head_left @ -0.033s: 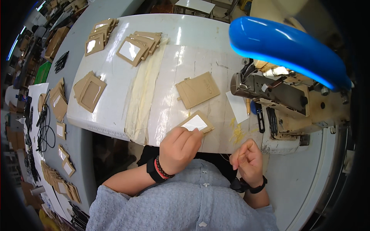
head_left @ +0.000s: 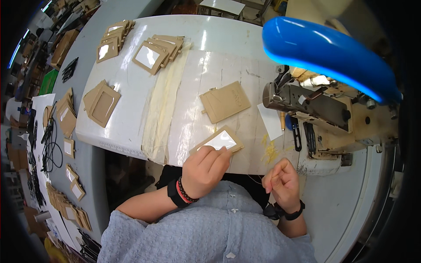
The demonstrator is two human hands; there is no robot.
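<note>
My left hand [head_left: 206, 170] is closed, its curled fingers over the near edge of a tan card holder [head_left: 237, 141] with a clear window; its fingertips and thumb are partly hidden. To the right, just off the table's front edge, my right hand [head_left: 283, 184] has its fingers pinched together, and what they hold, if anything, is too small to make out. A thin pale thread shows beside it. Beyond the left hand lies another tan card holder [head_left: 225, 103] with a small metal fitting, its slotted side up.
A sewing machine [head_left: 307, 103] with a blue cover [head_left: 329, 57] stands at right. An awl [head_left: 282, 120] and yellow thread scraps [head_left: 270, 151] lie by it. Stacked card holders [head_left: 147, 57] sit at the far left, more [head_left: 102, 105] nearer. A grey side table [head_left: 90, 153] holds others.
My left hand has shifted very slightly to the right, and more of the near card holder's left side shows. The right hand looks almost unmoved.
</note>
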